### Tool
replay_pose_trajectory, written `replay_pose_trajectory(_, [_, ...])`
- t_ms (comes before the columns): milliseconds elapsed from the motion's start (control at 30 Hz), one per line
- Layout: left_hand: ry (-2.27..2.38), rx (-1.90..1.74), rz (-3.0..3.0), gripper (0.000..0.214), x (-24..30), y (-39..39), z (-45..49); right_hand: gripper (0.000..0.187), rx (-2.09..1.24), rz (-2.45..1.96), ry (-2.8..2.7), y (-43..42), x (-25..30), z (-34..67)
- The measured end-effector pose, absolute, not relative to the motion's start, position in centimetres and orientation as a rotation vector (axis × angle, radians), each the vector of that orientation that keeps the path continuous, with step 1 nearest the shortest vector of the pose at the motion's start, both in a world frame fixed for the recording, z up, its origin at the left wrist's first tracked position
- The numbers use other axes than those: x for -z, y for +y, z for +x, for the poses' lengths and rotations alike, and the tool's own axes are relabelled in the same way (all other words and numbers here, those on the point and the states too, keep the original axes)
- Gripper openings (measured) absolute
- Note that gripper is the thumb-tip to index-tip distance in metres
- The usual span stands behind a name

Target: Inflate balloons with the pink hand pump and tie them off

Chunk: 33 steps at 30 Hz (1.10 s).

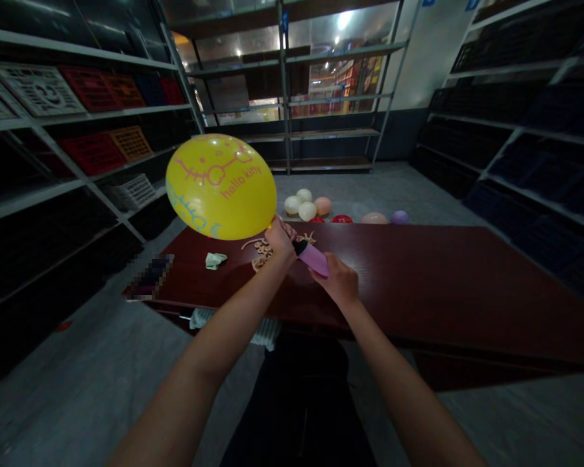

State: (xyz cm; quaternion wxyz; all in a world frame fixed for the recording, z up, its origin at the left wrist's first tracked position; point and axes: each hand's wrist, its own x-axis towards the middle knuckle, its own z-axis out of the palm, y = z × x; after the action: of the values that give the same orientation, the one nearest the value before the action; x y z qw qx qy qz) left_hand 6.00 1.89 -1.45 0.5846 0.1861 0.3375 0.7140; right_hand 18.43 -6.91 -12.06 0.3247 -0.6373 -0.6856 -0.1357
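Observation:
A big yellow balloon (pixel 221 186) with pink "hello kitty" print floats above the left part of a dark red table (pixel 418 279). My left hand (pixel 279 239) is pinched shut on the balloon's neck, right at the black nozzle of a pink hand pump (pixel 314 257). My right hand (pixel 339 280) is wrapped shut around the pump's body, just right of the left hand. Both hands hover over the table's near-left area.
On the table lie a limp pale green balloon (pixel 215 260), a heap of uninflated balloons (pixel 263 250) and a blurred-out object (pixel 150 279). Several inflated balloons (pixel 307 206) rest on the floor beyond the table. Metal shelving (pixel 78 130) with crates lines both sides and the back.

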Motion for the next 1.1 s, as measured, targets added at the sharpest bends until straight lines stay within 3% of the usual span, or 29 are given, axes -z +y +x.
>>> replay_pose_trajectory(333, [0.752, -1.744, 0.235, 0.046, 0.5, -0.3, -1.5, 0.041, 0.357, -1.561, -2.01, -7.8, 11.4, 17.7])
replay_pose_trajectory(667, [0.794, -1.766, 0.309, 0.045, -3.9, -0.9, -9.1, 0.042, 0.319, -1.486, -2.084, -7.8, 11.6, 17.8])
replay_pose_trajectory(1100, [0.646, -1.806, 0.496, 0.051, -6.3, 1.7, -3.4, 0.043, 0.394, -1.555, -1.827, -7.0, 12.6, 18.7])
